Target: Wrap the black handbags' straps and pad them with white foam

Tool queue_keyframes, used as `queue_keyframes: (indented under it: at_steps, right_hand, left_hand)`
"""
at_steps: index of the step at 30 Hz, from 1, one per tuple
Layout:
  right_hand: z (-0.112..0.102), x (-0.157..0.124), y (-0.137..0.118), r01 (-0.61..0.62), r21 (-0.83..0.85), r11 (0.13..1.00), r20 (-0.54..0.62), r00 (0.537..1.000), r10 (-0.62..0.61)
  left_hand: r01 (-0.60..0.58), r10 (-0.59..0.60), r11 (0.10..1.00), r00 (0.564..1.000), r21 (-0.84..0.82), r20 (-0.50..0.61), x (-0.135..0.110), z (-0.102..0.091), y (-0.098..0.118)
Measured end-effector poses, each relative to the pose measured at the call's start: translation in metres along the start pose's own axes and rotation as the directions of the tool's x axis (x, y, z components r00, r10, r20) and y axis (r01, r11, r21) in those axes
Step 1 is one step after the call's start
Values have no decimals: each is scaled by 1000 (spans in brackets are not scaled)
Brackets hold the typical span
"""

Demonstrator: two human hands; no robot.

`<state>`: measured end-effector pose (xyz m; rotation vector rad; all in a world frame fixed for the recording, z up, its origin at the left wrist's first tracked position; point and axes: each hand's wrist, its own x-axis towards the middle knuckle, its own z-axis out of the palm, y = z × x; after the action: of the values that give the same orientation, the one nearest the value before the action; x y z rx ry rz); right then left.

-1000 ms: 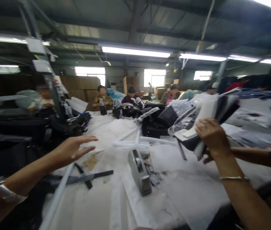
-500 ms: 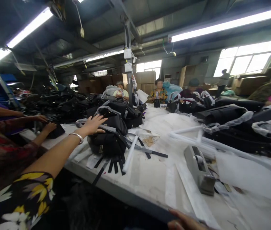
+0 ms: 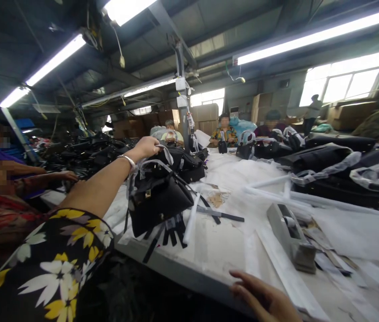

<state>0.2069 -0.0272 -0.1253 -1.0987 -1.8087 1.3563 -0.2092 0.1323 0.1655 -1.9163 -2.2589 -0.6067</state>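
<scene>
My left hand (image 3: 146, 148), with a silver bangle at the wrist, is closed on the plastic-wrapped handle of a black handbag (image 3: 159, 203). The bag hangs tilted over the near left part of the table, its metal clasp facing me. Below it, several black straps (image 3: 172, 232) stick out near a white roll (image 3: 192, 219). My right hand (image 3: 263, 295) is low at the table's front edge, fingers stretched out and apart, holding nothing. A grey tape dispenser (image 3: 292, 239) stands beyond it to the right.
More black handbags (image 3: 189, 163) are heaped behind the held one, and others with wrapped handles (image 3: 313, 165) lie at the right. White sheeting (image 3: 243, 167) covers much of the table (image 3: 216, 250). Co-workers sit at the left and across; a metal post (image 3: 183, 112) rises at the far side.
My left hand was stretched open above the bags; now it grips one bag's handle and has lifted and tilted that bag. My right hand has come further into view.
</scene>
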Motion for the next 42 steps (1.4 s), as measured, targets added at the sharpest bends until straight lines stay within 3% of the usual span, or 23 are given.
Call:
queue_keyframes:
  at_steps: [4,7,9,11,14,19,23,27,32,35,38,42]
  right_hand:
    - [16,29,-42,260,109,959,-57,965,-256]
    - [27,55,-78,476,160,865,-119,879,-462]
    - [33,74,-94,547,138,826,-138,836,-531]
    - [39,92,-98,552,85,829,-165,828,-535]
    - [45,113,-84,472,86,877,-181,873,-452]
    - [38,122,-54,388,245,889,-194,918,-347]
    - [14,120,-49,383,284,879,-326,901,-287]
    - [-5,118,-49,357,346,868,-294,919,-261]
    - [3,112,-51,361,339,869,-276,921,-275]
    - [10,112,-51,384,308,871,-364,893,-265]
    - [7,115,-48,385,253,887,-449,859,-245]
    - [-4,111,-44,335,108,936,-404,875,-266]
  left_hand:
    - [86,-78,951,996,-299,38,-8,-16,36]
    - [126,-49,831,987,-542,154,-23,-9,64]
    - [152,0,716,976,-681,217,-35,2,82]
    - [175,58,588,965,-790,257,-47,17,99]
    - [204,134,415,950,-887,281,-60,44,120]
    - [191,187,249,952,-950,240,-72,92,136]
    - [165,153,268,965,-949,212,-104,137,126]
    - [82,56,365,992,-927,109,-173,191,116]
    - [-10,-108,543,991,-840,-81,-250,250,116]
    - [-52,-129,596,979,-802,-159,-268,276,117]
    - [-93,-66,609,984,-788,-168,-276,295,120]
    - [-116,6,615,990,-780,-142,-279,307,115]
